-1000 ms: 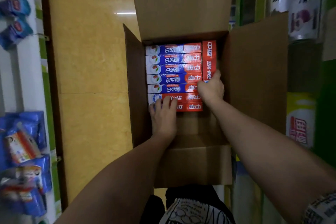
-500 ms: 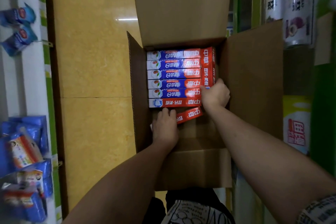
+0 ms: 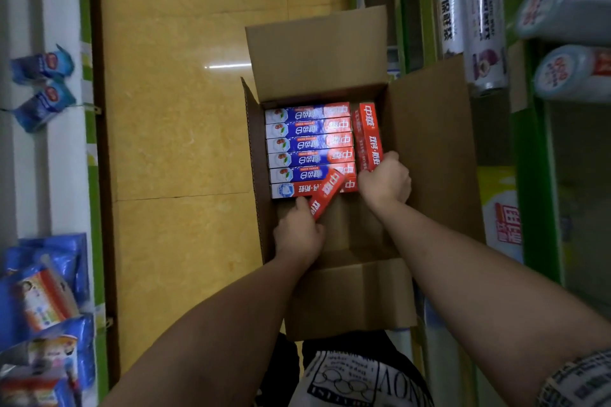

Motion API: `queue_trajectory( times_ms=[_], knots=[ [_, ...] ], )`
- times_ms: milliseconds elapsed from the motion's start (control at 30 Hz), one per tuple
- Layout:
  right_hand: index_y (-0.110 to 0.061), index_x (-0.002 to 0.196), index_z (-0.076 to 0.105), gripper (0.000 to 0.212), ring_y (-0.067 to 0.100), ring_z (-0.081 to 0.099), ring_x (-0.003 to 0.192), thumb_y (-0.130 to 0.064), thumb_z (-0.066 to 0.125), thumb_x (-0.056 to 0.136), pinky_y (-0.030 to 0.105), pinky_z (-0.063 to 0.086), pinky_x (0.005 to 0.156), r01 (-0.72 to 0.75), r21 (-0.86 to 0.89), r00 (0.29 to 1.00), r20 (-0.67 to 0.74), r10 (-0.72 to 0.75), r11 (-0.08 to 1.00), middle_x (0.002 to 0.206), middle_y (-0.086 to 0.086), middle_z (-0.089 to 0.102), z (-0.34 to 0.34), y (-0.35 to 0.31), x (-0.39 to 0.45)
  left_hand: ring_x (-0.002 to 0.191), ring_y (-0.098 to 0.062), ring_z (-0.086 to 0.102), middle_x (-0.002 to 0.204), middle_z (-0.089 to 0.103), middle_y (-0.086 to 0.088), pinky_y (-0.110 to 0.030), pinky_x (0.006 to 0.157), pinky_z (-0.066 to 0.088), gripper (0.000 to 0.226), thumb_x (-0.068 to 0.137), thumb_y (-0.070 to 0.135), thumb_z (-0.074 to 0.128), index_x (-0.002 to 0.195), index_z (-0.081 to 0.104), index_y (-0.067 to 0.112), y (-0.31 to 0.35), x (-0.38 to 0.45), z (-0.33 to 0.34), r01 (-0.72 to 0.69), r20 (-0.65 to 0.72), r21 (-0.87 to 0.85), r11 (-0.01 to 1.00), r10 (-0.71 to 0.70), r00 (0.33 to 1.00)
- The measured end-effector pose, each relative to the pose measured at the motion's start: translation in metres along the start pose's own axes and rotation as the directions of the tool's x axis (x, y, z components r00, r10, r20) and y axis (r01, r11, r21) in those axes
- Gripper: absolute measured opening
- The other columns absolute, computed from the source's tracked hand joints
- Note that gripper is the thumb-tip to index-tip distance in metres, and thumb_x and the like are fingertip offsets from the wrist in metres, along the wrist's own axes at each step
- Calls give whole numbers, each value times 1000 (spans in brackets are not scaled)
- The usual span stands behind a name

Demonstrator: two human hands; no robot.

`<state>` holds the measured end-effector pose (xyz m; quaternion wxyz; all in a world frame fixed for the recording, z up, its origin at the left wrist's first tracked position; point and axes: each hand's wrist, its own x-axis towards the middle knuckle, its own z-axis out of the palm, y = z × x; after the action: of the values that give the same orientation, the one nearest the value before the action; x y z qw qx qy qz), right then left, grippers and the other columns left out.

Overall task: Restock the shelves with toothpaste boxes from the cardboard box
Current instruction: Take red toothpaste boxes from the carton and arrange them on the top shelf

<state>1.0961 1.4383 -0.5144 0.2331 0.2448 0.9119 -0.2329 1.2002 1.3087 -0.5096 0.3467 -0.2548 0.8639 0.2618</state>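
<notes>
while left hand (image 3: pixel 299 233) grips tilted red box (image 3: pixel 325 193), fingertips hidden (right hand (image 3: pixel 385 180) likewise).

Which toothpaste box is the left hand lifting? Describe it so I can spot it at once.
Look inside the open cardboard box on the floor. Below the flat row of toothpaste boxes, the left hand grips one red toothpaste box. It alone lies tilted diagonally across its neighbours.

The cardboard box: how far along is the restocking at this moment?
Early stage. Done: the cardboard box is open. In hand: the left hand lifts one red toothpaste box at a tilt; the right hand grips the upright red boxes. Left: the flat rows of toothpaste boxes remain inside.
</notes>
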Motion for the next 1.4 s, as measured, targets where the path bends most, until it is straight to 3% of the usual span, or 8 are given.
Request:
queue_trajectory(
  times_ms=[367,567,733,1000,1133,1267,1333,1400],
  knots=[
    [-12,123,54,47,32,63,110,-37,71,86,39,49,91,39,110,989,-145,-23,993,122,12,65,-63,-21,-63,118,-29,62,132,61,-9,-41,94,51,57,94,42,67,137,42,15,45,-28,-71,-198,-259,-188,962,146,955],
    [-16,122,56,47,33,64,108,-42,70,86,36,49,87,89,182,947,-319,-27,979,118,10,68,-106,-44,-128,111,-35,64,124,66,-12,-44,93,53,37,94,36,61,122,49,15,56,-71,-130,-433,-387,-200,879,335,859],
    [-19,119,59,44,31,65,106,-42,72,84,37,50,89,162,270,880,-475,-15,949,115,8,69,-142,-68,-191,105,-35,64,117,67,-12,-38,83,49,33,92,33,62,117,52,13,63,-127,-184,-568,-474,-226,791,420,774],
    [-24,119,56,46,24,68,100,-48,73,83,44,56,88,327,310,712,-702,-17,893,112,2,69,-206,-95,-301,99,-27,64,111,69,-2,-30,76,40,35,92,38,62,124,55,26,71,-224,-258,-784,-592,-224,579,558,581],
    [-23,122,56,48,22,67,96,-48,72,84,35,54,84,388,308,604,-797,13,869,112,1,69,-248,-97,-355,93,-22,63,109,68,1,-30,77,42,37,92,40,63,125,53,27,77,-277,-285,-861,-616,-202,467,623,482],
    [-22,125,55,52,20,67,94,-49,73,84,42,57,84,458,270,490,-871,12,847,111,0,69,-289,-89,-410,87,-18,64,104,68,3,-32,74,51,34,92,40,63,122,55,27,88,-336,-305,-923,-637,-195,332,672,377],
    [-20,126,55,54,22,67,96,-48,73,84,43,57,85,482,256,441,-897,21,838,113,2,69,-307,-80,-435,84,-15,61,104,66,3,-27,65,45,35,94,39,63,124,55,24,94,-367,-313,-942,-647,-179,282,687,329],
    [-19,126,55,54,23,67,97,-47,73,84,43,57,86,507,246,399,-917,29,826,114,3,68,-324,-68,-461,83,-15,58,101,63,4,-27,66,39,33,95,39,62,123,55,22,97,-398,-318,-958,-669,-142,248,690,278]
  ],
)
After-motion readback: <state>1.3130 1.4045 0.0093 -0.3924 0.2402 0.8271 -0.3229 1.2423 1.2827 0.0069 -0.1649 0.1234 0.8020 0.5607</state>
